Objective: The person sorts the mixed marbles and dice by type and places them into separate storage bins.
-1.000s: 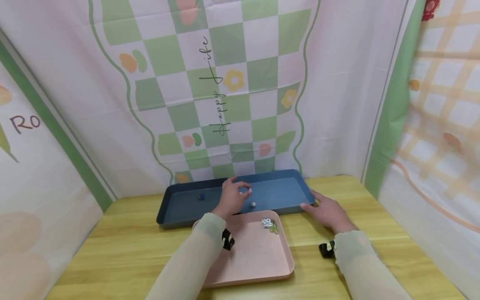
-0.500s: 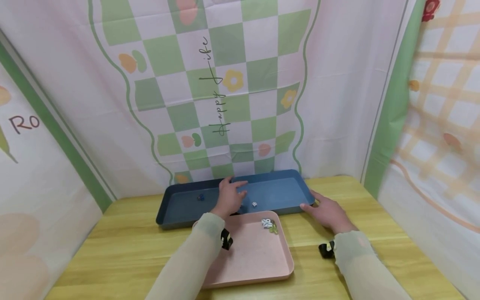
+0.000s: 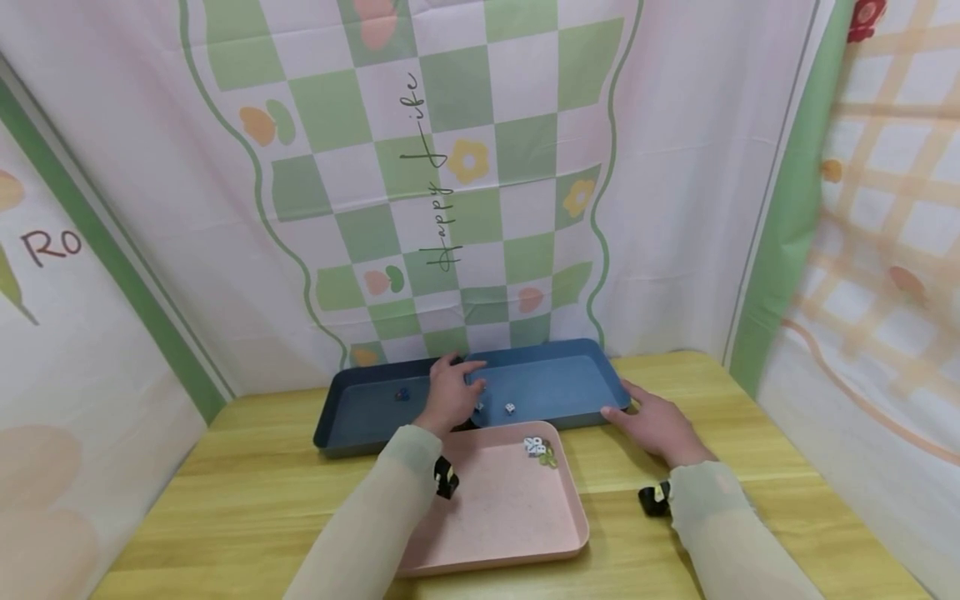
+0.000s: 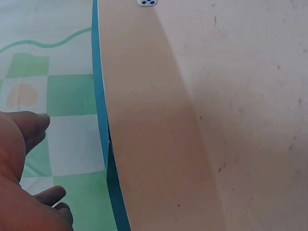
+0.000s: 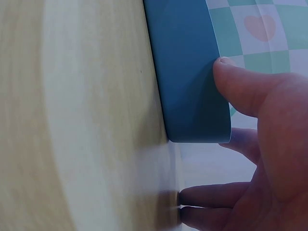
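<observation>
Head view, left hand (image 3: pixel 447 393): hangs over the blue tray (image 3: pixel 360 417), fingers loosely spread and holding nothing; two small white dice (image 3: pixel 509 408) lie just beside its fingertips.
Head view, blue die (image 3: pixel 402 394): lies apart, further left on the tray floor.
Head view, right hand (image 3: pixel 655 423): rests flat on the tabletop (image 3: pixel 225 500), thumb against the blue tray's right end, steadying it.
Head view, pink tray (image 3: pixel 502 517): lies nearer the person, a cluster of dice (image 3: pixel 537 448) at its far corner.
Left wrist view, left hand (image 4: pixel 21 183): fingers relaxed, empty; one white die (image 4: pixel 147 2) sits at the top edge.
Right wrist view, right hand (image 5: pixel 262 144): straight thumb presses the blue tray (image 5: pixel 187 77) wall, other fingers lie on the tabletop (image 5: pixel 72 115).
Handling, dice: judged light, hard, smooth, apt to roll or slip; pinch opposite flat faces with thumb and forefinger.
</observation>
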Action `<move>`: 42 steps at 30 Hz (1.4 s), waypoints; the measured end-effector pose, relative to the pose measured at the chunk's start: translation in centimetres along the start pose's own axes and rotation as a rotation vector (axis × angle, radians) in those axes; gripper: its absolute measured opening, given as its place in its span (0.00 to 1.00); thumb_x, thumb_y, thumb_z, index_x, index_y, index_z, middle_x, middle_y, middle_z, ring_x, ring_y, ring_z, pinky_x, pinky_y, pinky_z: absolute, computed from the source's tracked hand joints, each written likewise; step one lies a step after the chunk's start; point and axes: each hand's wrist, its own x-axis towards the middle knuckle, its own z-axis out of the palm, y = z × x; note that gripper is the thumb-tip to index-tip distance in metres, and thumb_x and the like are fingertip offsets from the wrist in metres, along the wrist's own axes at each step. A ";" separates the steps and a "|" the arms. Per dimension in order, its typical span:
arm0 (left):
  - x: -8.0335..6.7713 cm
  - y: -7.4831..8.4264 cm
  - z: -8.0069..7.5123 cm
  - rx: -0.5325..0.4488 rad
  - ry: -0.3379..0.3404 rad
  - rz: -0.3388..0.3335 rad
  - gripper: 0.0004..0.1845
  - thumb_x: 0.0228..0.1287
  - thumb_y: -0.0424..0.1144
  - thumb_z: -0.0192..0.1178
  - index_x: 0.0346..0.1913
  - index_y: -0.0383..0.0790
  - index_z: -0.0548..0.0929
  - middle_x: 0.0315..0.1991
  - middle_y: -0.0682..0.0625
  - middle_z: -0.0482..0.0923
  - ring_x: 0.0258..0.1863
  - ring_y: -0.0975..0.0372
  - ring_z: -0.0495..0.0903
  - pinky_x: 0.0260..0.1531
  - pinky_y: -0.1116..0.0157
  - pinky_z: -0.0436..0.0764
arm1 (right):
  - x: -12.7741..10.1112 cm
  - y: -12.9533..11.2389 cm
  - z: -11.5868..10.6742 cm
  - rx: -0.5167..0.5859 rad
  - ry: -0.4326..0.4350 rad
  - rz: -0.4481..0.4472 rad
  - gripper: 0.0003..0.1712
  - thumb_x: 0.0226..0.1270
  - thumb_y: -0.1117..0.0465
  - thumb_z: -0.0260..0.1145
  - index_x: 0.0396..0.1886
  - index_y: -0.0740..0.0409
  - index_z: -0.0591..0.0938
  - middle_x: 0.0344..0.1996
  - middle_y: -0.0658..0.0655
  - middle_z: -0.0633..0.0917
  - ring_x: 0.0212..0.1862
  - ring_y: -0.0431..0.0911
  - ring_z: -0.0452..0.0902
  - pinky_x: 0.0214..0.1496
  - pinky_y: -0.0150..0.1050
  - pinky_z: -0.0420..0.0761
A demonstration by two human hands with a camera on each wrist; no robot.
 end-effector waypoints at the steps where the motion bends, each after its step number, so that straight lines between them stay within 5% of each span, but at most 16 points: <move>1: 0.0 0.0 0.1 0.003 -0.006 -0.004 0.19 0.73 0.40 0.60 0.64 0.45 0.81 0.76 0.37 0.53 0.76 0.45 0.45 0.64 0.44 0.65 | 0.0 0.0 0.0 0.000 0.000 0.001 0.53 0.70 0.31 0.56 0.79 0.63 0.54 0.68 0.77 0.65 0.66 0.75 0.59 0.63 0.70 0.61; 6: -0.4 0.5 0.6 0.041 -0.062 0.012 0.20 0.71 0.40 0.63 0.64 0.45 0.80 0.76 0.38 0.53 0.75 0.45 0.47 0.63 0.46 0.67 | 0.0 0.1 0.0 -0.001 0.003 -0.003 0.53 0.70 0.31 0.55 0.79 0.63 0.55 0.68 0.77 0.65 0.66 0.75 0.59 0.63 0.70 0.61; 12: -1.1 2.1 1.1 0.074 -0.158 0.119 0.19 0.69 0.40 0.65 0.61 0.44 0.82 0.75 0.39 0.55 0.75 0.45 0.49 0.64 0.46 0.66 | 0.1 0.1 0.1 -0.002 0.006 -0.006 0.53 0.70 0.31 0.56 0.79 0.64 0.55 0.68 0.77 0.65 0.66 0.75 0.59 0.63 0.70 0.61; 21: -3.5 3.6 2.8 0.263 -0.460 0.304 0.09 0.65 0.38 0.68 0.44 0.57 0.91 0.76 0.44 0.55 0.76 0.51 0.49 0.68 0.50 0.60 | 0.0 0.0 0.0 -0.007 0.003 -0.006 0.57 0.68 0.27 0.53 0.79 0.64 0.54 0.68 0.77 0.64 0.66 0.75 0.58 0.63 0.70 0.61; 28: -4.1 2.2 5.0 0.369 -0.462 0.445 0.12 0.65 0.38 0.68 0.46 0.61 0.90 0.72 0.48 0.64 0.76 0.52 0.49 0.70 0.54 0.56 | 0.0 0.1 0.1 -0.012 0.000 -0.005 0.57 0.68 0.26 0.53 0.79 0.63 0.54 0.68 0.77 0.65 0.66 0.75 0.59 0.63 0.70 0.61; 36: -4.8 2.3 4.9 0.330 -0.491 0.428 0.13 0.65 0.34 0.65 0.47 0.56 0.90 0.73 0.46 0.63 0.76 0.49 0.47 0.70 0.55 0.57 | 0.0 0.1 0.0 -0.009 0.001 -0.002 0.55 0.69 0.28 0.54 0.79 0.63 0.54 0.68 0.77 0.65 0.66 0.75 0.58 0.63 0.70 0.61; 42: -4.9 2.5 4.9 0.343 -0.472 0.454 0.11 0.65 0.31 0.63 0.38 0.53 0.90 0.70 0.46 0.68 0.76 0.48 0.49 0.71 0.53 0.54 | -0.1 0.1 0.0 -0.008 0.002 -0.003 0.59 0.65 0.23 0.52 0.79 0.63 0.54 0.68 0.77 0.64 0.66 0.75 0.58 0.63 0.70 0.61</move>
